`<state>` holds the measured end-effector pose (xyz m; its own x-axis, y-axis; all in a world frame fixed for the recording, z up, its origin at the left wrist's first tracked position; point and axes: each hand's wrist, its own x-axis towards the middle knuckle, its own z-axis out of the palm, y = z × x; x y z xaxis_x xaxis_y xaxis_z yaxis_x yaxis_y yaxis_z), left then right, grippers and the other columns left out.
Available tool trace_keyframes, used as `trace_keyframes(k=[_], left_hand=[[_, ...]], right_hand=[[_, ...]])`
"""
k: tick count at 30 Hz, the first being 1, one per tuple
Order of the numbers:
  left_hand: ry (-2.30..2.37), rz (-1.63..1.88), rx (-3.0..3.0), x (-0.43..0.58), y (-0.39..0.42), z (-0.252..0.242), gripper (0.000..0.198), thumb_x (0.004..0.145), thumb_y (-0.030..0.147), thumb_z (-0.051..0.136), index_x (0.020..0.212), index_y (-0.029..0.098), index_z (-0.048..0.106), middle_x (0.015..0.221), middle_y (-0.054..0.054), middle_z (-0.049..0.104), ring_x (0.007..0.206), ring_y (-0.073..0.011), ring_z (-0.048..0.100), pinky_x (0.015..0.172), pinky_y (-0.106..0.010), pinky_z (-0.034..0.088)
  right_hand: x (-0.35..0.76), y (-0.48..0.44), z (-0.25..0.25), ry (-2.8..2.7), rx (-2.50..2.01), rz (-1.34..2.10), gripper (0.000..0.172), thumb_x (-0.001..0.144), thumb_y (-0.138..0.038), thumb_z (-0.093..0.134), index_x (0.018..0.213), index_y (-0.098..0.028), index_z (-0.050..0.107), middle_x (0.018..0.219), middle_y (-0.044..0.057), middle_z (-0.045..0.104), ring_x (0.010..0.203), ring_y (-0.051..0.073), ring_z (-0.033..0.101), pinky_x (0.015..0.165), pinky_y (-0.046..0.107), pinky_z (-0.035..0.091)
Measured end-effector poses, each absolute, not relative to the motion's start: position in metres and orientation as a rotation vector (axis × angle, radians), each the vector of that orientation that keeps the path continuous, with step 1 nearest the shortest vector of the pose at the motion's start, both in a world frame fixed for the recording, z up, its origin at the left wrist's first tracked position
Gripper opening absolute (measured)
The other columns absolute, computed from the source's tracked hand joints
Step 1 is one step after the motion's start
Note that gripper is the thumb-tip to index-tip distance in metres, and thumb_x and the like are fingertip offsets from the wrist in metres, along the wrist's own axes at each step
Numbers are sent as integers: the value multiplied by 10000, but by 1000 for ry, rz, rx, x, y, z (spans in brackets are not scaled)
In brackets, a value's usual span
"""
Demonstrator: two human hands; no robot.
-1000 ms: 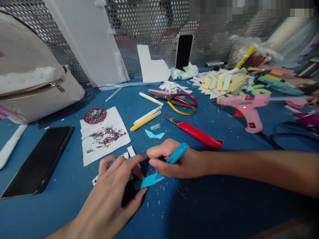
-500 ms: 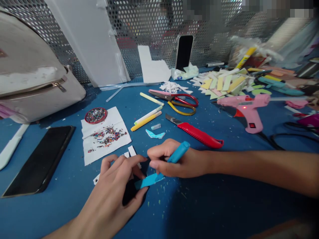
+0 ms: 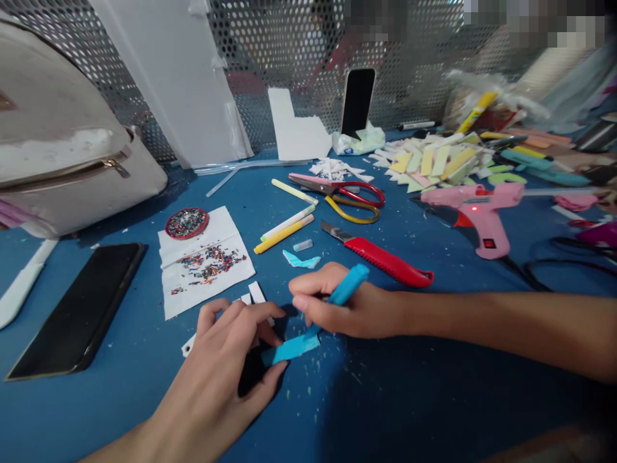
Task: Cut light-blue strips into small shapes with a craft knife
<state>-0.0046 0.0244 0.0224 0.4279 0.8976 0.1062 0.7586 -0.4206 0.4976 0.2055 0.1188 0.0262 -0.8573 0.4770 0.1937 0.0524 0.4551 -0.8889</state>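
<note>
My left hand [image 3: 222,366] presses a light blue strip [image 3: 289,350] down on the blue table, fingers curled around its left end. My right hand [image 3: 342,305] is closed around a blue pen-like tool [image 3: 348,286], its tip down at the strip's right part. Small white pieces [image 3: 253,294] lie just beyond my left fingers. A small blue offcut [image 3: 301,260] lies behind my right hand.
A red utility knife [image 3: 385,262], scissors [image 3: 344,190], yellow markers [image 3: 284,231] and a pink glue gun [image 3: 477,215] lie behind. A black phone [image 3: 80,308] and glitter on white paper [image 3: 205,267] sit left, a bag [image 3: 62,161] far left. Cut paper strips [image 3: 434,161] pile at back right.
My right hand with the blue tool has shifted slightly right and away along the strip. My left hand has stayed on the strip.
</note>
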Motion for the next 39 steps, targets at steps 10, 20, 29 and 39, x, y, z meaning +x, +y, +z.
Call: trace_keyframes(k=[10, 20, 29, 39], left_hand=[[1407, 505, 2325, -5, 24, 22, 351, 929, 251, 533, 1232, 293, 362, 970, 20, 605, 907, -178, 535, 856, -351, 382], [1404, 492, 2354, -5, 24, 22, 344, 934, 251, 520, 1234, 290, 358, 964, 16, 602, 900, -180, 537, 860, -362, 375], [1400, 472, 2350, -5, 24, 24, 306, 936, 253, 518, 1201, 285, 366, 961, 24, 592, 894, -172, 530, 857, -356, 360], [1400, 480, 2343, -5, 25, 24, 298, 937, 242, 506, 1195, 291, 365, 953, 27, 595, 903, -173, 536, 847, -352, 376]], right_hand=[[204, 119, 26, -2327, -369, 1378, 333, 951, -220, 450, 651, -176, 313, 609, -61, 321, 552, 61, 310, 514, 202, 258], [205, 118, 26, -2309, -441, 1330, 335, 952, -201, 450, 647, -174, 311, 604, -63, 305, 547, 59, 289, 509, 201, 247], [205, 119, 23, -2327, -393, 1376, 345, 966, -254, 441, 650, -174, 327, 608, -58, 315, 553, 64, 302, 518, 205, 253], [205, 119, 26, -2297, -472, 1390, 348, 975, -259, 405, 644, -175, 340, 613, -53, 323, 554, 72, 323, 514, 207, 265]])
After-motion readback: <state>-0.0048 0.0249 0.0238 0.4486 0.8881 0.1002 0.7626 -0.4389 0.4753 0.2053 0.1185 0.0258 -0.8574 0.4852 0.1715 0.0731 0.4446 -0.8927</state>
